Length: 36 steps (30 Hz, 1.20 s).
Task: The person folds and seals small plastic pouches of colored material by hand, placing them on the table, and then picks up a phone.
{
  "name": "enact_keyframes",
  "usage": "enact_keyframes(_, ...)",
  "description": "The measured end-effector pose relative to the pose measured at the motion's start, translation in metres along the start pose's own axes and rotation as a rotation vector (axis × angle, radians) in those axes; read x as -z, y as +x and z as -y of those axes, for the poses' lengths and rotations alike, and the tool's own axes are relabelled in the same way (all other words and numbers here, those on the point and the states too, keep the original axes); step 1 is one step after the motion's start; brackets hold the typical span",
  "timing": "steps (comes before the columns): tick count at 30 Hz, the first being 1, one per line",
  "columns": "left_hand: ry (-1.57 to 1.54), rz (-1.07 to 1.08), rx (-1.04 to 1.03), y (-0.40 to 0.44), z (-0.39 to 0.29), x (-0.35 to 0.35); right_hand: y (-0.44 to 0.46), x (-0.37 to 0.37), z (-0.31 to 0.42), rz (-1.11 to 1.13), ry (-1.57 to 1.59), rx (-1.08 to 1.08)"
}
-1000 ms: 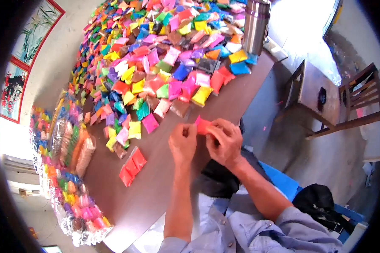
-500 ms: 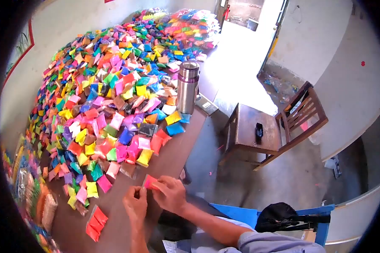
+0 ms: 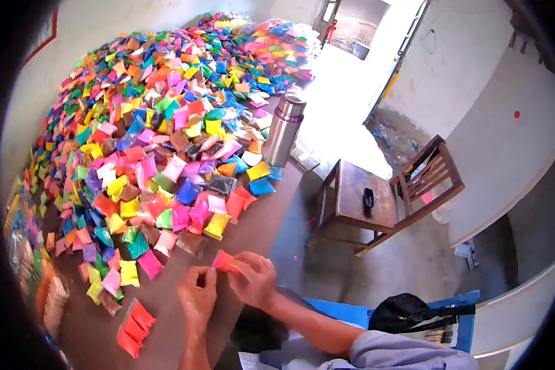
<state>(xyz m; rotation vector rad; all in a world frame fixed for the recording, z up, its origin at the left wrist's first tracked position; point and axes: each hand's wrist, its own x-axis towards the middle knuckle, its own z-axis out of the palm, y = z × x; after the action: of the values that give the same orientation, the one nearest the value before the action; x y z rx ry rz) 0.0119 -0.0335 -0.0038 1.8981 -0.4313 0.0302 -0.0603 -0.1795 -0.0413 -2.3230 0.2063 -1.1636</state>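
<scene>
Red packet (image 3: pixel 222 261) is hanging between the person's two hands, near the edge of the brown table (image 3: pixel 161 285). Right hand (image 3: pixel 253 279) is pinching it between thumb and fingers, covering its right part. Left hand (image 3: pixel 198 295) is curling beside it, thumb and forefinger bending toward each other; view is blurry there, so can't tell whether the fingertips are gripping the packet's left edge or only resting near it.

Versus one second ago: camera is pointing further right, so the wooden chair (image 3: pixel 367 194) is sitting nearer mid-view, the steel flask (image 3: pixel 283 134) is showing whole, and the red-framed wall picture is mostly dropping out at left. Versus half a second ago: flask is leaning more in view, hands are keeping nearly the same pose. Right hand is holding the packet in all three.

Joined red packets (image 3: pixel 135 328) are still lying on the table, left of the left hand. Pile of coloured packets (image 3: pixel 145 154) is looking unchanged, spreading beyond the hands, flask standing at its right side.
</scene>
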Motion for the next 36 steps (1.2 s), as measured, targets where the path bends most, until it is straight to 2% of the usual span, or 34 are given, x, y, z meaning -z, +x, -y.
enact_keyframes(5, 0.019, 0.040, -0.098, -0.002, 0.007, -0.003, 0.003, -0.002, 0.003, -0.025, -0.020, 0.005)
enact_keyframes(7, 0.183, 0.008, -0.196, -0.002, 0.013, -0.007, 0.004, -0.002, 0.004, -0.044, -0.018, 0.021)
enact_keyframes(17, 0.360, -0.064, -0.225, -0.005, 0.020, -0.005, 0.001, 0.000, 0.003, -0.017, -0.020, 0.035)
enact_keyframes(21, 0.258, -0.136, -0.243, -0.001, 0.024, -0.004, 0.001, 0.009, 0.005, 0.093, 0.000, 0.050)
enact_keyframes(25, 0.154, -0.133, -0.164, -0.002, 0.018, -0.003, 0.001, 0.021, 0.001, 0.184, 0.075, 0.028)
enact_keyframes(27, 0.077, -0.109, -0.215, -0.002, 0.015, -0.003, 0.000, 0.022, -0.003, 0.207, 0.088, 0.043)
enact_keyframes(28, 0.076, -0.119, -0.201, -0.004, 0.014, -0.003, 0.000, 0.021, -0.004, 0.211, 0.096, 0.051)
enact_keyframes(30, 0.065, 0.000, -0.249, -0.006, 0.014, -0.004, -0.002, 0.020, -0.001, 0.228, 0.094, 0.048)
enact_keyframes(31, 0.078, -0.010, -0.321, -0.007, 0.016, -0.007, -0.002, 0.019, -0.001, 0.212, 0.092, 0.056)
enact_keyframes(35, 0.127, -0.054, -0.256, -0.007, 0.022, -0.006, -0.004, 0.015, 0.000, 0.202, 0.066, 0.044)
enact_keyframes(36, 0.225, -0.063, -0.228, -0.004, 0.025, -0.002, -0.004, 0.014, -0.001, 0.226, 0.069, 0.055)
